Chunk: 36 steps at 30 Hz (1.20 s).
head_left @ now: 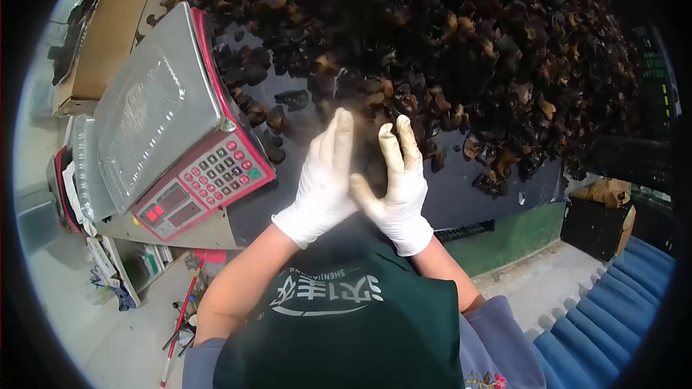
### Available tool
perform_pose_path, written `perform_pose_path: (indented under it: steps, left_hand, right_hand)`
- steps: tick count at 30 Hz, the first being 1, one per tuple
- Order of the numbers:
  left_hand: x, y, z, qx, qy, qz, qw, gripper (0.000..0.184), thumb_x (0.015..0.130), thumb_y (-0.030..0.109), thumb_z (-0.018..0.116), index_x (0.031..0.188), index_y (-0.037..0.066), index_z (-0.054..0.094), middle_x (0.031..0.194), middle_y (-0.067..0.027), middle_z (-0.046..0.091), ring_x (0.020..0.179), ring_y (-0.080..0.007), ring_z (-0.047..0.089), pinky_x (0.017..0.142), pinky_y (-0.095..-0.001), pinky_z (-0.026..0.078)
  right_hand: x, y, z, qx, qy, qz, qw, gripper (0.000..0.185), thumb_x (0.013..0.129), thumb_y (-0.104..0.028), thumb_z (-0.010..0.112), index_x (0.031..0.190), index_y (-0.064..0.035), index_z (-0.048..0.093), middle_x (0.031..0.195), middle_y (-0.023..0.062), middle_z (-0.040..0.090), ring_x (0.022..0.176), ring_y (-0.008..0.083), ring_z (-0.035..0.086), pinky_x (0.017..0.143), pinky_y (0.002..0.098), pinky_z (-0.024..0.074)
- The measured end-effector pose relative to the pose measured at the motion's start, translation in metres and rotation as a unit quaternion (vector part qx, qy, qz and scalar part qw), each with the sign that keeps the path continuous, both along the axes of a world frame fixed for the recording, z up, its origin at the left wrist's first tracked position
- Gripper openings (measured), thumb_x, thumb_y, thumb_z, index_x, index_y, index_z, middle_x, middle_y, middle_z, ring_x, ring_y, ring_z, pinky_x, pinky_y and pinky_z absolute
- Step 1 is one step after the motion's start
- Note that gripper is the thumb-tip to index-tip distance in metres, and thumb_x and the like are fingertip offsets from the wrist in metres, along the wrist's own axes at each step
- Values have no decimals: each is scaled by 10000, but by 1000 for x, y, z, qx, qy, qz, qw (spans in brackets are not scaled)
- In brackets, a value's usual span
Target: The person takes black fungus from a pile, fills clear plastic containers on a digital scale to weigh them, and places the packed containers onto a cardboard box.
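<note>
My left hand, in a white glove, stretches its fingers forward over the dark table sheet. Close beside it, my right hand, gloved in white too, has its fingers extended and its thumb pointing at my left palm. The two palms face each other a little apart. A dark blur lies between them, and I cannot make out whether it is a piece or just the background. Just beyond the fingertips spreads a large heap of dark brown wood ear mushrooms, with loose pieces at its near edge.
A red and grey digital scale with keypad and tray stands on the left. Behind it is a cardboard box. Blue corrugated material lies at the lower right, near a dark box. A red stick leans at the lower left.
</note>
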State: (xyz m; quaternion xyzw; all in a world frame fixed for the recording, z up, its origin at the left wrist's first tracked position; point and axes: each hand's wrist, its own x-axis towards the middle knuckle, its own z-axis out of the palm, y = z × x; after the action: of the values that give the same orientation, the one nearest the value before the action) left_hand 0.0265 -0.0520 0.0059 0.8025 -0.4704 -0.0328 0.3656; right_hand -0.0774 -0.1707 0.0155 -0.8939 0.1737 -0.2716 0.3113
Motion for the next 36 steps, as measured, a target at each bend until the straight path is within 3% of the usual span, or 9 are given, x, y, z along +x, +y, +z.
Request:
perform_pose_path:
  steps: [2, 6, 9, 14, 23, 27, 30, 33, 36]
  left_hand:
    - [9, -5, 12, 39, 65, -10, 997, 1035, 742, 69, 750, 1624, 53, 208, 1544, -282, 355, 1268, -447, 492, 1043, -471, 484]
    - [20, -16, 12, -65, 141, -2, 988, 992, 704, 74, 828, 1574, 120, 353, 1498, -193, 388, 1369, -378, 467, 1108, -415, 465]
    - [20, -11, 27, -87, 214, -10, 973, 911, 702, 69, 824, 1520, 101, 423, 1464, -168, 436, 1353, -343, 492, 1097, -398, 471]
    - [32, 4, 78, -135, 151, 10, 979, 895, 684, 52, 825, 1495, 71, 445, 1456, -170, 491, 1369, -361, 479, 1148, -413, 416]
    - [130, 133, 162, -123, -115, 197, 966, 953, 661, 67, 854, 1512, 24, 427, 1409, -182, 554, 1286, -331, 574, 1098, -409, 461]
    - [155, 190, 160, -82, 3, 262, 962, 986, 632, 60, 855, 1523, 51, 433, 1380, -164, 575, 1281, -306, 580, 1088, -386, 472]
    - [175, 232, 137, 134, -95, 243, 956, 812, 671, 194, 853, 1424, 108, 564, 1329, -137, 614, 1194, -327, 605, 1053, -419, 477]
    - [172, 260, 132, 163, -182, 257, 935, 806, 682, 427, 880, 1381, 131, 609, 1328, -143, 620, 1250, -353, 555, 1084, -449, 424]
    - [170, 269, 125, 79, -150, 246, 954, 853, 721, 565, 844, 1400, 113, 593, 1369, -149, 608, 1330, -372, 505, 1141, -465, 373]
  right_hand:
    - [17, -6, -4, 21, -28, -34, 999, 668, 785, -221, 827, 1400, -115, 589, 1492, 218, 501, 1209, 394, 609, 957, 414, 547]
    - [38, -6, 3, 124, -49, -35, 991, 444, 819, -110, 797, 1244, -80, 675, 1322, 167, 613, 1189, 313, 638, 965, 381, 548]
    - [40, -4, 13, 221, -80, -27, 972, 368, 838, -36, 756, 1197, -65, 680, 1267, 142, 628, 1163, 271, 642, 985, 356, 528]
    - [59, 5, 66, 203, -99, 15, 974, 341, 837, 12, 731, 1169, -48, 677, 1247, 138, 623, 1145, 266, 632, 990, 358, 516]
    - [214, 106, 143, 193, -197, 264, 924, 331, 825, -126, 795, 1141, -89, 703, 1150, 136, 657, 997, 285, 698, 871, 353, 570]
    - [259, 155, 127, 168, -125, 317, 925, 335, 856, -287, 768, 1138, -117, 706, 1123, 126, 652, 924, 322, 698, 825, 415, 572]
    - [279, 144, 113, -111, -26, 397, 911, 311, 833, -329, 761, 1061, -121, 722, 1094, 94, 654, 1087, 320, 637, 886, 439, 531]
    - [280, 118, 123, -139, -57, 430, 890, 313, 811, -319, 776, 1056, -126, 740, 1176, 100, 656, 1177, 345, 583, 1028, 491, 435]
    - [284, 100, 114, -74, -25, 468, 880, 391, 845, -259, 756, 1220, -158, 715, 1281, 130, 636, 1313, 352, 519, 1109, 476, 408]
